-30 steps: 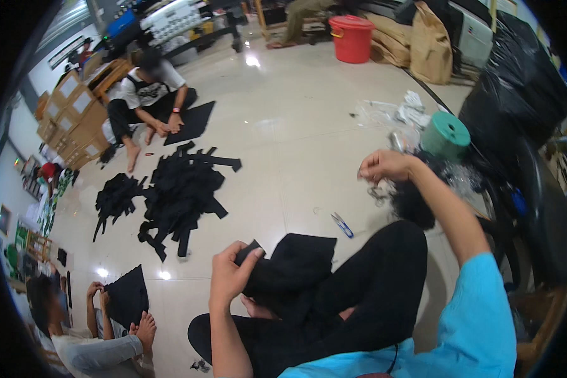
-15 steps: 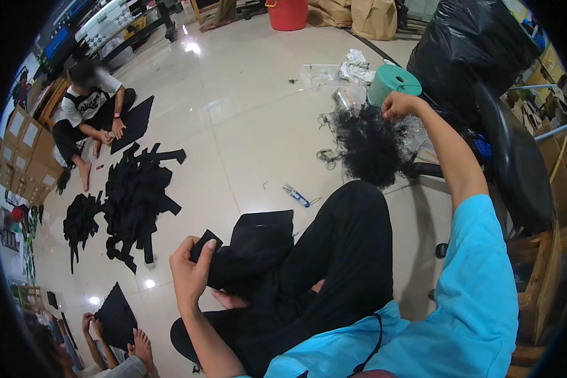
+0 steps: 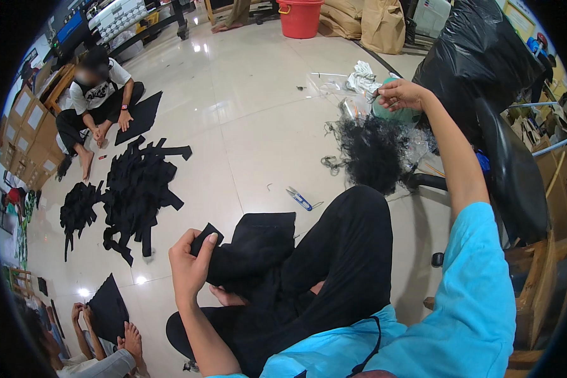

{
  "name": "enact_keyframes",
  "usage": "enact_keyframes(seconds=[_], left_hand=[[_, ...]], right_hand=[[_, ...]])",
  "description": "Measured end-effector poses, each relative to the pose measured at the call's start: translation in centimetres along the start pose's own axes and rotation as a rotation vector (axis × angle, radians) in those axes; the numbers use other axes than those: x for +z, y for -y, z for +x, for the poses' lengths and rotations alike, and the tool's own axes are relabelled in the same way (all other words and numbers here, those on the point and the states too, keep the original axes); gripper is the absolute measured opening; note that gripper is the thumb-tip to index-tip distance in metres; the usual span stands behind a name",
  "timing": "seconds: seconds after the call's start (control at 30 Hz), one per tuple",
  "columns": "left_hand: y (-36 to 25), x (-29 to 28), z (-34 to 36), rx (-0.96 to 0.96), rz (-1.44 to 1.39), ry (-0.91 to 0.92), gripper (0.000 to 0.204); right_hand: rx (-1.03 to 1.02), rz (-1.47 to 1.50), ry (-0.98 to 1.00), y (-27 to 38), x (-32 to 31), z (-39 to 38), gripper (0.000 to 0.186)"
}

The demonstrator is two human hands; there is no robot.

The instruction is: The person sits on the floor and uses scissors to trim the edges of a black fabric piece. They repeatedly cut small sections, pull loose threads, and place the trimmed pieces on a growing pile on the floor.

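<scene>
My left hand [image 3: 192, 264] is closed on a folded edge of black fabric [image 3: 258, 233], thumb on top. The rest of the cloth lies across my lap, its far end flat toward the floor. My right hand [image 3: 402, 96] is raised at the far right, fingers loosely apart, with nothing visible in them. Just below it sits a tangled heap of black thread [image 3: 368, 154]. A green round container [image 3: 390, 112] is partly hidden behind that hand. Blue-handled thread snips [image 3: 299, 198] lie on the floor beyond my knee.
Black fabric strips [image 3: 138, 189] form a pile at left, with a smaller pile [image 3: 79, 208] beside it. One person [image 3: 101, 94] sits far left; another person's hands [image 3: 82, 312] hold black cloth at lower left. A black plastic bag [image 3: 479, 57] and red bucket [image 3: 300, 17] stand farther off.
My right hand has risen slightly and its fingers have loosened from a closed shape. My left hand still grips the fabric. The far person's hand has shifted on their cloth.
</scene>
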State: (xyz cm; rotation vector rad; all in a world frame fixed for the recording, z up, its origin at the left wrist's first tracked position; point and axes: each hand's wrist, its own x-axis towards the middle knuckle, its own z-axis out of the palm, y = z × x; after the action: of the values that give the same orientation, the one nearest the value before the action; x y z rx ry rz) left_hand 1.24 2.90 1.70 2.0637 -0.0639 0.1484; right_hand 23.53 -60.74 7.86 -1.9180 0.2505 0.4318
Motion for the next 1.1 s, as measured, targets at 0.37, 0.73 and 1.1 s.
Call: enact_keyframes(seconds=[0.37,0.73,1.1], left_hand=[[-0.4,-0.1,-0.3,0.012,0.006,0.001,0.033],[-1.0,0.5,0.0,0.006,-0.018,0.039,0.031],[-0.9,0.3,0.0,0.032,-0.035,0.041,0.031]], right_hand=[[0.23,0.088,-0.532,-17.5,2.4,1.3,0.041],[0.013,-0.245,-0.22,-4.6,-4.8,-4.6,0.019],[-0.037,-0.595,-0.335,-3.0,-3.5,-3.0,0.014]])
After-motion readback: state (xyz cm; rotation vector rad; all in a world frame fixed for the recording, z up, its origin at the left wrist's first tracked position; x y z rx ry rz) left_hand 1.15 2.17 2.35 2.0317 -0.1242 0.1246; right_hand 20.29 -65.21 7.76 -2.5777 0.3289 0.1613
